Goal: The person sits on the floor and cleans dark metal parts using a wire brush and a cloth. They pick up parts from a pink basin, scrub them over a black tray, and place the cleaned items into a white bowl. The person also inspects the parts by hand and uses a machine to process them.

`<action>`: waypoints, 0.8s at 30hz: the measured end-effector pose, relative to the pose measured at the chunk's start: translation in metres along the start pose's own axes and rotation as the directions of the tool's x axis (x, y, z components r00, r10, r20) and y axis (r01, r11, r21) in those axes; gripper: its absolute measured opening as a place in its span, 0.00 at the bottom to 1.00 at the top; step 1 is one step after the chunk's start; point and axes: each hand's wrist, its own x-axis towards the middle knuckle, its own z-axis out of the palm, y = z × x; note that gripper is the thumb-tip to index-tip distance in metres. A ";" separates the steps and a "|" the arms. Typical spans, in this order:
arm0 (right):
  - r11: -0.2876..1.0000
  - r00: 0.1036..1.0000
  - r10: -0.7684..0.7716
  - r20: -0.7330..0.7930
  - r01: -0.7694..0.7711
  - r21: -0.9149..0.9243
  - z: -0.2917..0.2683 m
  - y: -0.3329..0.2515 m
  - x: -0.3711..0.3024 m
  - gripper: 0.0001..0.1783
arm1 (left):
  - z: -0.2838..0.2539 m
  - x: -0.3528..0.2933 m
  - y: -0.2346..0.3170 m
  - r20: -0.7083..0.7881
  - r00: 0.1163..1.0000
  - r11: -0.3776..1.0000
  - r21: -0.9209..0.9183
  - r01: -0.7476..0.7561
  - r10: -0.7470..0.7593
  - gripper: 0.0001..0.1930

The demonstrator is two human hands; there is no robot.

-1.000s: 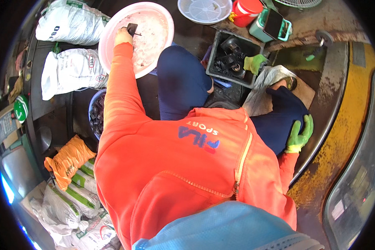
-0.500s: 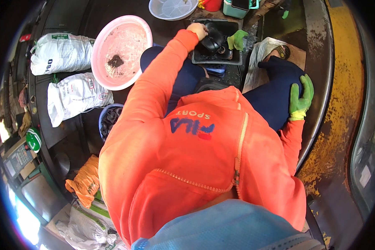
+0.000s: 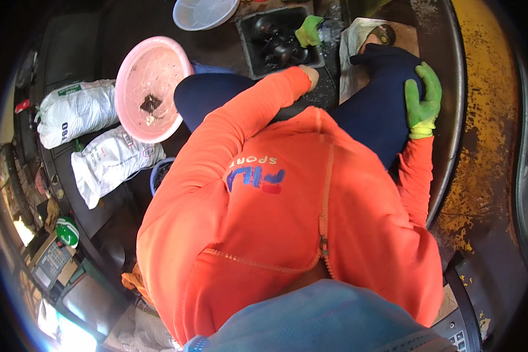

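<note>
Bare and half hidden by its orange cuff, my left hand (image 3: 312,76) is at the near right side of a black tray (image 3: 317,63); its fingers do not show clearly. Inside the tray lie dark, shiny, rounded things (image 3: 283,48) whose kind I cannot make out. A loose green glove (image 3: 309,31) hangs over the tray's right rim, next to something clear like plastic. My right hand (image 3: 423,101), in a green glove, rests on my dark blue trouser leg by the knee, fingers stretched and apart, holding nothing.
A pink basin (image 3: 126,88) with a dark clump (image 3: 150,104) inside stands left of my knee. Two white sacks (image 3: 79,111) lie beyond it. A pale blue basin (image 3: 178,17) sits at the far side. Along the right runs a dark metal edge (image 3: 460,117) beside worn yellow plating.
My left hand has left the dark thing at the tray's left side and moved right and nearer to me. The right hand stays on my leg. The view has shifted a little.
</note>
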 end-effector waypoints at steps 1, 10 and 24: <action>1.000 1.000 0.008 -0.002 -0.008 0.002 0.000 0.000 -0.001 0.19 | 0.008 0.011 0.001 -0.061 0.998 0.987 -0.163 0.014 -0.024 0.24; 0.997 0.999 0.023 -0.037 -0.020 0.071 0.001 0.003 -0.005 0.18 | -0.015 0.136 0.043 0.239 0.781 -0.021 -0.960 0.278 -0.576 0.34; 0.981 0.994 0.081 -0.070 -0.067 0.181 0.003 0.008 -0.005 0.17 | -0.005 0.145 0.020 -0.015 0.845 -0.171 -0.977 -0.126 -0.535 0.32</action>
